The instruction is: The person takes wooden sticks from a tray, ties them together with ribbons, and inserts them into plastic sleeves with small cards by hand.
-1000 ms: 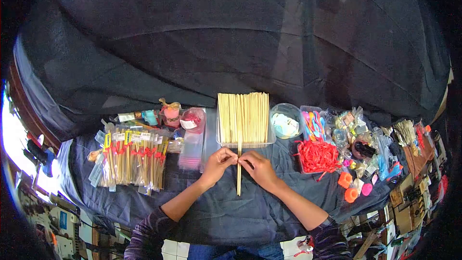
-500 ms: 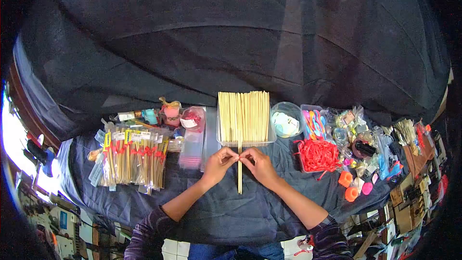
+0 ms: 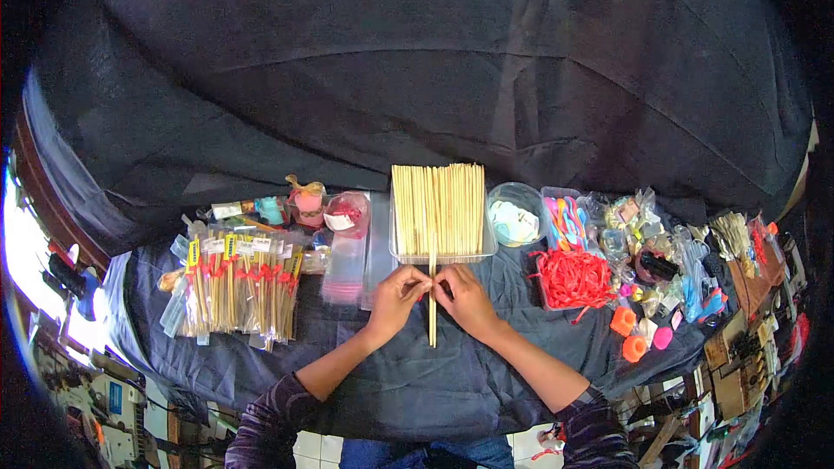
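A thin bundle of pale wooden sticks (image 3: 433, 321), like chopsticks, stands out toward me from in front of the clear tray. My left hand (image 3: 398, 295) pinches it from the left, thumb and index finger closed at its middle. On the right, my right hand (image 3: 465, 297) has its thumb and fingertips closed close against the same sticks. A small bit of red shows by the fingertips, too small to make out fully. Many more wooden sticks (image 3: 438, 208) lie side by side in the clear plastic tray (image 3: 443, 258) just beyond my hands.
Left lie packaged sticks with red ribbon ties (image 3: 248, 287), clear plastic sleeves (image 3: 345, 269) and a pink-filled cup (image 3: 347, 215). To the right are a round tub (image 3: 519, 213), shredded red ribbon (image 3: 573, 280), colourful spoons (image 3: 566, 221) and orange pieces (image 3: 623, 322). Black cloth (image 3: 391, 391) covers the table.
The fingertips of my right hand have shifted slightly, and a bit of red now shows beside the sticks. The sticks stay nearly in place.
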Available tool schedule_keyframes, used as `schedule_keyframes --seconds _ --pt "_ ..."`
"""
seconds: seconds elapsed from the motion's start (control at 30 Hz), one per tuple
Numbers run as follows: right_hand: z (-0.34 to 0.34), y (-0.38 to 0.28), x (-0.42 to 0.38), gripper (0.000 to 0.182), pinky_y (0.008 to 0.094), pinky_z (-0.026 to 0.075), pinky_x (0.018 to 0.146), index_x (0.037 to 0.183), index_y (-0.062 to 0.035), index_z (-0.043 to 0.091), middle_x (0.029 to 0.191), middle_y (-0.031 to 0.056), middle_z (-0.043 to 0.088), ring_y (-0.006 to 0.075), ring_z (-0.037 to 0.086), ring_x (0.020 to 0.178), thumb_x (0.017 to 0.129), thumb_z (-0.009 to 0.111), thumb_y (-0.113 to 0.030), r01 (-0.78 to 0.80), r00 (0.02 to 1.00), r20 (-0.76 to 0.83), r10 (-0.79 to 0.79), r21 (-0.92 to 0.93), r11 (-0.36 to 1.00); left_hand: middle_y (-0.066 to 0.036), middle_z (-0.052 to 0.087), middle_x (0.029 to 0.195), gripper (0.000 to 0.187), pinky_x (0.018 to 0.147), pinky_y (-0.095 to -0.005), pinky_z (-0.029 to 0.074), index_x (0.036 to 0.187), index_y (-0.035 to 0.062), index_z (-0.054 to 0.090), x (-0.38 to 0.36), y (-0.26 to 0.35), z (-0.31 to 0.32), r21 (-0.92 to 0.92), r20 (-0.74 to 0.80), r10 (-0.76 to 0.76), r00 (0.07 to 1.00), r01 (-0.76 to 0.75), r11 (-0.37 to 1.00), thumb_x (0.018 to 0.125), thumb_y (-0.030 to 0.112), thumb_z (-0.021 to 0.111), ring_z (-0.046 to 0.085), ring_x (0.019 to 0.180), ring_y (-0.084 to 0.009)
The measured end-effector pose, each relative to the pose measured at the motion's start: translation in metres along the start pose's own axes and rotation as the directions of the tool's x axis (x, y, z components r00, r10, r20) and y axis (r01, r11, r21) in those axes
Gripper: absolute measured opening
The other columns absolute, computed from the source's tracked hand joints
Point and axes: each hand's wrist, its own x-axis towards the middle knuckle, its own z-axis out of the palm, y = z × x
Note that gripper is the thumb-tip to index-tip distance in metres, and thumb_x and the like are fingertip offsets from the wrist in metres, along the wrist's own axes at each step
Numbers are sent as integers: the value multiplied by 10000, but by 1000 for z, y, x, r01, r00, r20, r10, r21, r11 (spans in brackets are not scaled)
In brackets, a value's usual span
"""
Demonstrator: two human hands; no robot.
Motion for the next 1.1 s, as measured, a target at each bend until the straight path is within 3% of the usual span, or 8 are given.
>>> schedule_keyframes --seconds 0.2,0.37,0.57,0.87,0.93,0.97,1.03,1.1 --pt "2 -4 0 150 385 436 648 799 -11 467 784 131 510 313 524 753 749 606 -39 -16 1000 -6 16 -14 1000 -18 552 692 67 563 -194 415 807 -12 539 0 1 1 62 -8 27 1000 -26 998 840 37 570 516 630 -53" --pt "2 -3 0 147 380 434 649 790 -8 464 780 132 506 313 521 750 755 604 -41 -32 999 -5 32 -6 999 -8 567 710 49 574 -191 415 821 -1 555 -2 1 3 -71 -39 -11 999 8 997 844 40 569 516 650 -44" --pt "1 1 -1 119 366 430 650 784 2 485 766 133 505 303 518 741 766 599 -26 7 999 -33 -5 51 999 -16 585 776 23 634 -187 424 854 5 552 -5 3 4 -85 -58 -93 994 87 993 848 25 562 535 720 -56" --pt "3 -2 0 95 332 440 622 803 14 547 762 115 542 263 546 718 781 614 -50 63 995 -78 -55 96 993 -45 604 810 28 690 -200 459 842 2 546 -4 0 5 -200 -119 -83 989 58 978 852 26 558 572 769 -75" --pt "5 -2 -1 114 295 445 593 836 9 579 759 95 585 192 568 669 797 624 -88 -191 978 -21 205 282 940 -49 604 825 22 705 -203 460 844 2 544 -4 -2 6 -213 -119 -72 990 46 976 849 19 558 572 779 -77" --pt "5 -1 -2 114 295 445 593 836 9 579 759 95 585 192 568 669 797 624 -88 -193 978 -21 207 282 940 -53 604 841 18 721 -206 461 846 2 542 -4 -3 6 -225 -120 -61 991 33 974 847 11 557 572 789 -80" --pt "6 1 -1 104 220 442 602 848 2 589 749 17 600 74 546 672 818 620 -92 -370 925 74 372 390 843 -52 603 850 22 724 -207 461 851 1 539 -5 -6 7 -221 -117 -47 992 20 975 847 12 558 571 794 -80" --pt "8 4 -1 101 213 439 603 844 -2 588 737 7 598 63 536 666 820 620 -95 -375 923 83 375 406 833 -52 602 859 27 727 -208 461 855 0 536 -4 -8 7 -217 -115 -31 993 5 976 847 12 559 570 799 -79"
